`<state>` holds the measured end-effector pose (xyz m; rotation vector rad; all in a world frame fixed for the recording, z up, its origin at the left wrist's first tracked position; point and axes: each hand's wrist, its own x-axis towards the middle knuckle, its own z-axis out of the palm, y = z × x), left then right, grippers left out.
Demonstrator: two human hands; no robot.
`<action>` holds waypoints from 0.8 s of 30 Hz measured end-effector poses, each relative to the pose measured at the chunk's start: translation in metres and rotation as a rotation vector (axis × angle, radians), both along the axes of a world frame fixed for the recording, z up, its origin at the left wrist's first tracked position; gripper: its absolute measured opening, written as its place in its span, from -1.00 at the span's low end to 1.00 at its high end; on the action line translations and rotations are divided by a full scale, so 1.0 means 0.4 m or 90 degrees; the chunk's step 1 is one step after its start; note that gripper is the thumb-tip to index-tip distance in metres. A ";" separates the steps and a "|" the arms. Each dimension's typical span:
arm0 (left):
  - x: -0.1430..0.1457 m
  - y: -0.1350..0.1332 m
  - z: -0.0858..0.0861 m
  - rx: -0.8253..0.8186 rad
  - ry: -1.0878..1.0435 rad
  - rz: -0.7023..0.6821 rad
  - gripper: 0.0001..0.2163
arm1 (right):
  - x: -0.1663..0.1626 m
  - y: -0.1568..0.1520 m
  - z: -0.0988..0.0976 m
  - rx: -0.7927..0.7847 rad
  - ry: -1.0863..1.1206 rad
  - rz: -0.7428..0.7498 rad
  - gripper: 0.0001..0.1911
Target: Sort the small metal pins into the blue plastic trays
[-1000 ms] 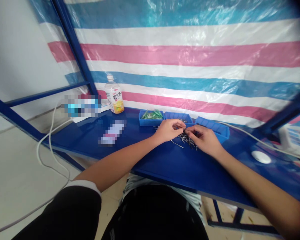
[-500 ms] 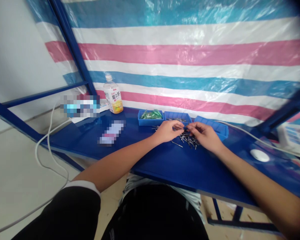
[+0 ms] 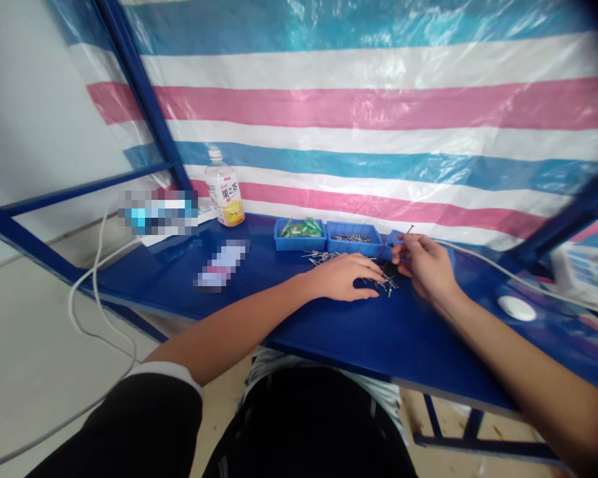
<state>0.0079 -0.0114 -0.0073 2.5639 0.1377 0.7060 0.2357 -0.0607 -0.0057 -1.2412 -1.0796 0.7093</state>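
Observation:
My left hand [image 3: 347,275] lies palm down over a loose pile of thin metal pins [image 3: 389,284], with its fingers stretched out and thumb apart. The hand hides part of the pile. More pins [image 3: 319,256] stick out behind it on the blue table. My right hand [image 3: 423,265] is raised in front of the right blue bin [image 3: 393,240], pinching one nail-like metal pin [image 3: 410,230] whose small flat head points up. That hand covers most of this bin, so its contents are hidden. The middle blue bin [image 3: 355,247] holds several similar pins.
A left blue bin [image 3: 299,247] contains green packets [image 3: 301,228]. Farther left stand a drink bottle [image 3: 225,192] and a blurred flat item [image 3: 222,264]. A white round object [image 3: 517,308] and a cable [image 3: 508,277] lie right. Blue frame posts [image 3: 134,86] and a striped sheet [image 3: 329,106] bound the table.
Both hands were close together over the pile. My right hand has moved right and up with a pin toward the right bin; my left hand has lowered and spread onto the pile.

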 end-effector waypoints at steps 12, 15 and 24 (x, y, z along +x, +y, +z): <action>0.030 -0.005 -0.016 0.146 0.088 -0.008 -0.76 | -0.019 -0.022 0.021 -0.068 0.044 0.039 -0.58; 0.023 0.010 -0.016 0.206 0.087 0.018 -0.78 | -0.027 -0.023 0.019 -0.084 0.046 0.062 -0.56; 0.007 0.029 -0.006 0.219 0.118 0.094 -0.82 | -0.021 -0.021 0.007 -0.075 0.020 0.091 -0.55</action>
